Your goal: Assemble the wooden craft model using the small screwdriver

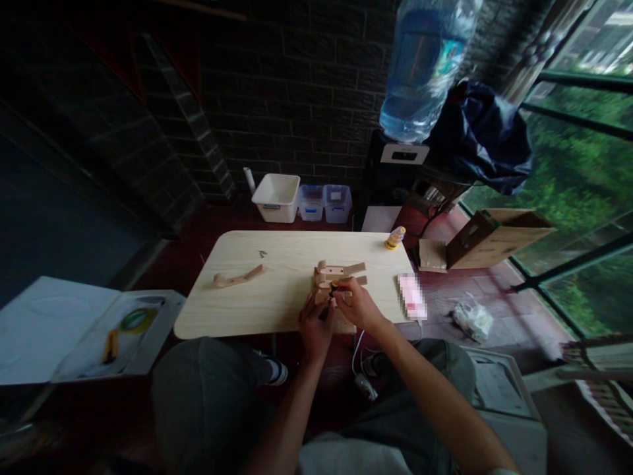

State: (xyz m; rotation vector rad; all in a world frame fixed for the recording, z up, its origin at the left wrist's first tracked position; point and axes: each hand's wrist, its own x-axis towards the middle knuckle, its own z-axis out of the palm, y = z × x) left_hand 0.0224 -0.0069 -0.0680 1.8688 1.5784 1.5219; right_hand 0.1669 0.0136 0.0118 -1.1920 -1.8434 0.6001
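My right hand [360, 305] is closed, its fingertips pinching a small black-and-yellow tool [333, 287], whose exact kind is too small to make out. Close beside it, my left hand [316, 324] has its fingers curled at the wooden pieces, touching the lower end of the tool; what it grips is partly hidden. Just beyond the fingers lie pale wooden pieces [341, 270] with rounded ends and dark holes. A similar wooden piece [239, 278] rests apart on the left of the table [281, 310]. Small metal bits [262, 253] sit behind that piece.
A clear bottle with yellow parts [394, 239] stands at the table's back right corner. A pink blurred item [412, 296] lies at the right edge, with a white cable below. An open case [143, 356] is at left. Plastic bins [277, 212] stand beyond the table.
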